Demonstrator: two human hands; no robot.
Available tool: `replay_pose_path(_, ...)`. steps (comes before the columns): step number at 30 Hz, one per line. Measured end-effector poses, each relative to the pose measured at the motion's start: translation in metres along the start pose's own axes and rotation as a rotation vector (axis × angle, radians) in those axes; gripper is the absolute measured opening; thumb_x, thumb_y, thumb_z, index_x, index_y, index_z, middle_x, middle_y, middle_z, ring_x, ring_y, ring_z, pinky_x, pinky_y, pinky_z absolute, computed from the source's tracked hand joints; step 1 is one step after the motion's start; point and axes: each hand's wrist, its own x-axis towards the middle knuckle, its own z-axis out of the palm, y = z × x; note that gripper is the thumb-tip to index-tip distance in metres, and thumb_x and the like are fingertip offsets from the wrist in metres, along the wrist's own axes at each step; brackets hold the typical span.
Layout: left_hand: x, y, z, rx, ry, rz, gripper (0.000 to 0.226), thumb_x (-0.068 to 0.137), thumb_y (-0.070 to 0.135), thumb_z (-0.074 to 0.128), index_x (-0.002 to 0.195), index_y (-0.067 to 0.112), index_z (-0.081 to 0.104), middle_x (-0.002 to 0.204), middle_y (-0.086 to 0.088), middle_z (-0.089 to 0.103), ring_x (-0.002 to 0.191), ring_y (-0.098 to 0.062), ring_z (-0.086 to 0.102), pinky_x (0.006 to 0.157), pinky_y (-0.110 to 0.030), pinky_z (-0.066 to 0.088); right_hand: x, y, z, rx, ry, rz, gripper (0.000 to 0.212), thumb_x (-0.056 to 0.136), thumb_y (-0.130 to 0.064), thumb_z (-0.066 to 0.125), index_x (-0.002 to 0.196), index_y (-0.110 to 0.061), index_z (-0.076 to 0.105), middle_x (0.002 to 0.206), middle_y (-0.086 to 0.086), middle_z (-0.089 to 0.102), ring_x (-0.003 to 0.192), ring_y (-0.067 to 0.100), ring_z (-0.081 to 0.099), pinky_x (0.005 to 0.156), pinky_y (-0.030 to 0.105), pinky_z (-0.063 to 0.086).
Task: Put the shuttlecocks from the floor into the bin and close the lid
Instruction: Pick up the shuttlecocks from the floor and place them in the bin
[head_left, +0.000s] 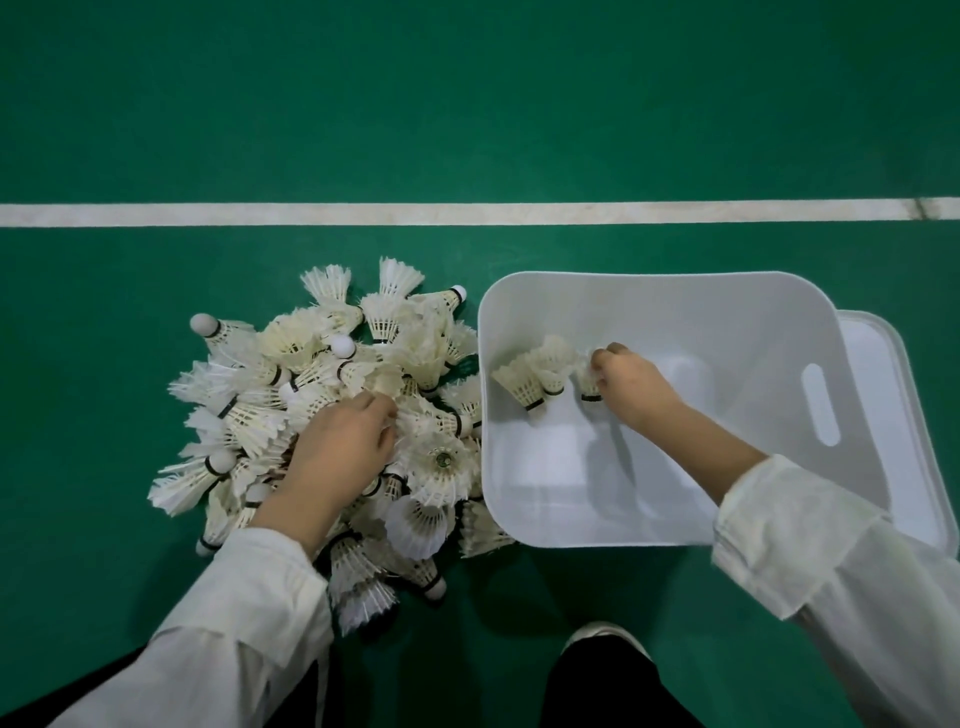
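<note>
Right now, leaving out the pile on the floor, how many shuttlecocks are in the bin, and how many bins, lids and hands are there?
Shuttlecocks in the bin: 3, one held by the right hand
Bins: 1
Lids: 1
Hands: 2, counting the left hand
Total: 7
</note>
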Motion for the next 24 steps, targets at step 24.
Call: replay_pose_path(24,-0.032,-0.068,-0.116,0.414,-0.295,0.483,0.026,0.095,0.026,0.036,0.116,0.021,0.049,0.109,0.003,0.055,0.096,-0.016,0.056,0.065,-0.026,0.043,-0.117,-0.223,-0.040,-0.112,-0.070,-0.437,0.016,0.087,0.000,0.044,0.077,-0.003,0.056,0.081,0.014,0.057,0.076,0.030,0.058,0.073,0.039,0.054)
